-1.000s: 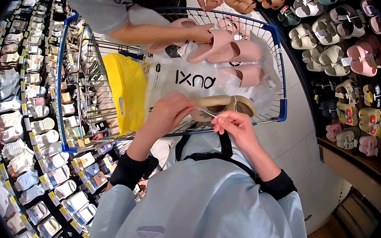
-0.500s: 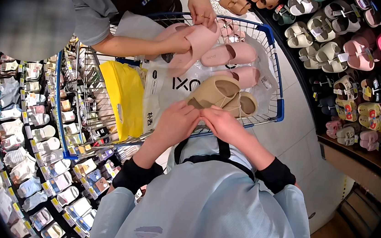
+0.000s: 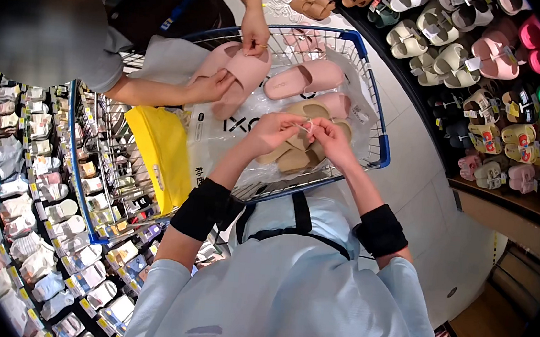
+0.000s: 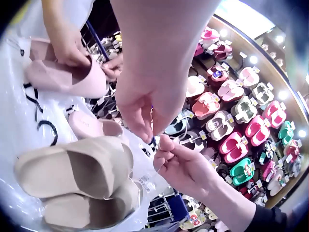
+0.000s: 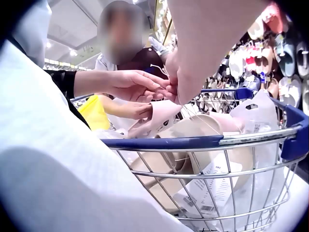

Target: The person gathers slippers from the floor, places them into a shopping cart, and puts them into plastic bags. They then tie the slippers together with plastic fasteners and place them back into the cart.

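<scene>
Above the beige slippers (image 3: 303,147) in the cart, both hands pinch a thin white string. My left hand (image 3: 272,132) holds it between thumb and fingertips; my right hand (image 3: 331,140) pinches it close beside. In the left wrist view the fingertips of my left hand (image 4: 150,106) and right hand (image 4: 186,169) nearly meet, to the right of the beige slippers (image 4: 79,174). The right wrist view shows a loop of white string (image 5: 159,70) over the fingers and a white tag (image 5: 212,186) by the slippers. Across the cart another person's hands grip a pink slipper (image 3: 248,75).
The blue-edged wire cart (image 3: 385,150) holds pink slippers (image 3: 321,76), clear plastic bags and a yellow bag (image 3: 157,154). Racks of slippers (image 3: 495,54) stand at the right, sock shelves (image 3: 45,212) at the left. Brown slippers (image 3: 312,5) lie beyond the cart.
My hands have risen off the beige slippers, fingertips still together at the string. The beige slippers now lie closer together. The other person's pink slipper has moved left in the view.
</scene>
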Motion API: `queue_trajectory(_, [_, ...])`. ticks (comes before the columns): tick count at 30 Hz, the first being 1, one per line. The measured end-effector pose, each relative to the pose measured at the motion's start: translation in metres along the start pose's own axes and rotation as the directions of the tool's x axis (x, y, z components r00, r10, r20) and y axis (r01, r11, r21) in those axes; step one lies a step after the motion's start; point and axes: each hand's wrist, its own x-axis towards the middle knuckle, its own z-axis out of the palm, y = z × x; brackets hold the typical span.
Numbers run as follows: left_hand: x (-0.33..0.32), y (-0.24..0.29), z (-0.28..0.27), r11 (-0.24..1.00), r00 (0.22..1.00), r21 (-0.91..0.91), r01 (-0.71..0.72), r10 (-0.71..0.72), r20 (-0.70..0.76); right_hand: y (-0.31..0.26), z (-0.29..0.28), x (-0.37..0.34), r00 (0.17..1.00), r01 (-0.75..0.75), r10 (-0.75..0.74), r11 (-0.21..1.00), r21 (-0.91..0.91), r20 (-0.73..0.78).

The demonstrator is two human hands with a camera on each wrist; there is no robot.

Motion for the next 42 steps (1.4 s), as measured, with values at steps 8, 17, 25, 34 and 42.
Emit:
queue_trajectory(8, [0.02, -0.002, 0.037, 0.842, 0.982, -0.506, 0.186, -0.182, 0.057, 0.011, -0.018, -0.009, 0.99, 0.109, -0.118, 0.987, -0.118, -0.072])
queue_trajectory(17, [0.045, -0.016, 0.056, 0.67, 0.945, -0.688, 0.279, -0.321, 0.071, 0.028, -0.028, -0.004, 0.939, 0.137, -0.185, 0.974, -0.178, -0.289])
queue_trajectory(25, [0.064, -0.029, 0.061, 0.831, 0.958, -0.478, 0.283, -0.273, 0.092, 0.032, -0.04, -0.004, 0.906, 0.167, -0.196, 0.98, -0.109, -0.374])
queue_trajectory(34, [0.061, -0.034, 0.073, 0.824, 0.947, -0.472, 0.313, -0.231, 0.226, 0.039, -0.042, -0.013, 0.89, 0.079, -0.003, 0.986, 0.147, -0.456])
queue_trajectory(42, [0.058, -0.032, 0.09, 0.557, 0.924, -0.77, 0.312, -0.366, 0.109, 0.04, -0.042, -0.018, 0.871, 0.104, 0.046, 0.956, 0.275, -0.489])
